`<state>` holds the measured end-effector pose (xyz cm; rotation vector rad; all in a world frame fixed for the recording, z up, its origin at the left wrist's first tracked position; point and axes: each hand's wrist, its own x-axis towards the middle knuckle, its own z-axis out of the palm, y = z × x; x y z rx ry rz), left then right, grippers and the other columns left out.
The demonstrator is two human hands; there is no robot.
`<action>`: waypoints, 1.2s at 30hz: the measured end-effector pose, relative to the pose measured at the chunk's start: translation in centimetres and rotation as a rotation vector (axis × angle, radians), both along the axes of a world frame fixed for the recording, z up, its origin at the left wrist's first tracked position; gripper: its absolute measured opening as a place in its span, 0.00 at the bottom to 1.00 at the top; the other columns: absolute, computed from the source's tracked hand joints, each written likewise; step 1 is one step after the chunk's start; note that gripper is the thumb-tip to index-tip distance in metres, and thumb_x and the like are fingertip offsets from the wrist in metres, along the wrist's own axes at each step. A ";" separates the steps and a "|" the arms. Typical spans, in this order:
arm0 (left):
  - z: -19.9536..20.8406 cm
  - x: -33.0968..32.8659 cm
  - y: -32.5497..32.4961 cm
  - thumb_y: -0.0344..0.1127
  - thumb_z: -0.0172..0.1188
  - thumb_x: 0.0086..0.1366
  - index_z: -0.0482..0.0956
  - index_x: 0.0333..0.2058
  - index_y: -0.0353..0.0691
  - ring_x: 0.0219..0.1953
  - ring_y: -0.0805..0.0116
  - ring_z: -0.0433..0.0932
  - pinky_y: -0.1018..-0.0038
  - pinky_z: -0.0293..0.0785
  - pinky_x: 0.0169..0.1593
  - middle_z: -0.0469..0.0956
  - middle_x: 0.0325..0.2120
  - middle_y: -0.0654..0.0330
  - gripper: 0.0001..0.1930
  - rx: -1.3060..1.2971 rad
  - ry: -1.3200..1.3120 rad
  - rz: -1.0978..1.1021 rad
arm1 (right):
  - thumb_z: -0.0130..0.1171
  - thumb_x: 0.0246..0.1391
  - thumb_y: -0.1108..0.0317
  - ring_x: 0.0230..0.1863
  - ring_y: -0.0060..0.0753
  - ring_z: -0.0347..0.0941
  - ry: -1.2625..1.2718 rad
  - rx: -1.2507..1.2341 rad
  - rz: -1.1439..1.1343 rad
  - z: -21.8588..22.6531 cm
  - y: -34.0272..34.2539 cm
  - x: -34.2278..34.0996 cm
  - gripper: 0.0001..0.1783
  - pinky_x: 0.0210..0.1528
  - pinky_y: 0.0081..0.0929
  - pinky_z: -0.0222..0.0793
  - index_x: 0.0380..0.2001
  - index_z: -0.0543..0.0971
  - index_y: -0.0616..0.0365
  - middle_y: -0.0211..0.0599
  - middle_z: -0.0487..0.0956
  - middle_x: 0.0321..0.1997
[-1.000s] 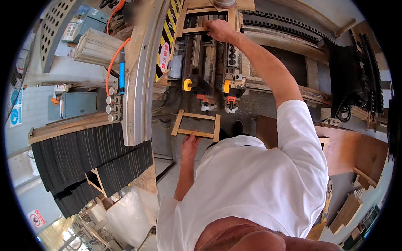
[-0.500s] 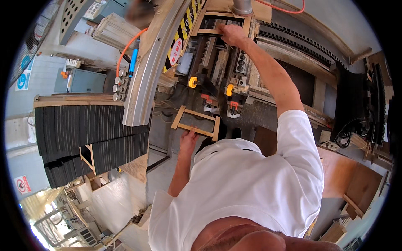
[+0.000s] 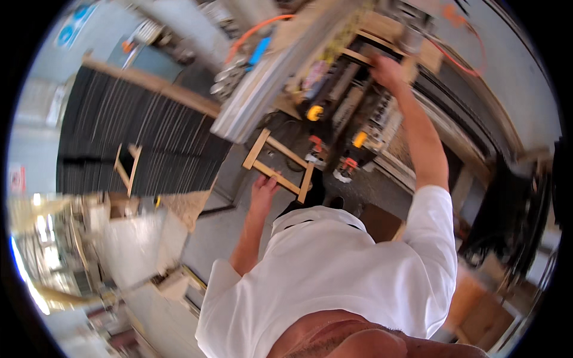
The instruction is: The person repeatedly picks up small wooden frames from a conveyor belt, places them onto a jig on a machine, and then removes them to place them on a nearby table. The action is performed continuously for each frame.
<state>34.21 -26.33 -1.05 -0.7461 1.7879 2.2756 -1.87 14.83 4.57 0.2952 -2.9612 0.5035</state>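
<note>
My left hand (image 3: 263, 190) is closed on the near rail of a small rectangular wooden frame (image 3: 256, 149), held in front of my waist. The frame is tilted and its middle is open. Stretched far forward, my right arm ends at the woodworking machine (image 3: 382, 110). There my right hand (image 3: 388, 73) has its fingers curled at the rail of a second wooden frame (image 3: 356, 56), which lies on the machine beside a grey metal cylinder (image 3: 412, 39). Motion blur softens the right fingertips.
A long metal beam (image 3: 242, 119) slants between my arms. To the left stands a big stack of thin black panels (image 3: 113, 128) with a wooden frame (image 3: 136, 161) on it. Yellow knobs (image 3: 315, 113) stick out from the machine's near side. A red-orange hose (image 3: 462, 70) loops at far right.
The whole view has swung, so the machine and beam sit further right and more slanted. My left hand keeps its frame, and my right hand stays at the frame on the machine.
</note>
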 end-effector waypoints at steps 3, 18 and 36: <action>4.5 1.1 -1.8 0.31 0.53 0.69 0.67 0.58 0.36 0.49 0.70 0.76 0.71 0.73 0.52 0.78 0.48 0.60 0.20 -0.137 0.037 0.051 | 0.60 0.47 0.64 0.47 0.55 0.75 0.026 -0.045 -0.001 1.2 -1.3 1.6 0.19 0.46 0.47 0.72 0.44 0.75 0.55 0.48 0.80 0.42; 25.5 10.9 -31.8 0.32 0.44 0.72 0.72 0.50 0.28 0.39 0.65 0.80 0.71 0.79 0.44 0.80 0.42 0.51 0.15 -0.310 0.619 0.587 | 0.61 0.54 0.63 0.44 0.52 0.77 0.240 -0.042 -0.105 2.0 -3.8 2.9 0.16 0.44 0.45 0.71 0.44 0.77 0.56 0.46 0.81 0.42; 23.0 -0.5 -46.1 0.50 0.62 0.61 0.76 0.46 0.24 0.45 0.50 0.77 0.63 0.71 0.51 0.79 0.41 0.41 0.29 -1.692 0.311 0.518 | 0.59 0.58 0.74 0.32 0.18 0.71 0.070 -0.754 -0.141 1.3 -25.5 26.9 0.08 0.38 0.18 0.69 0.40 0.78 0.64 0.28 0.78 0.30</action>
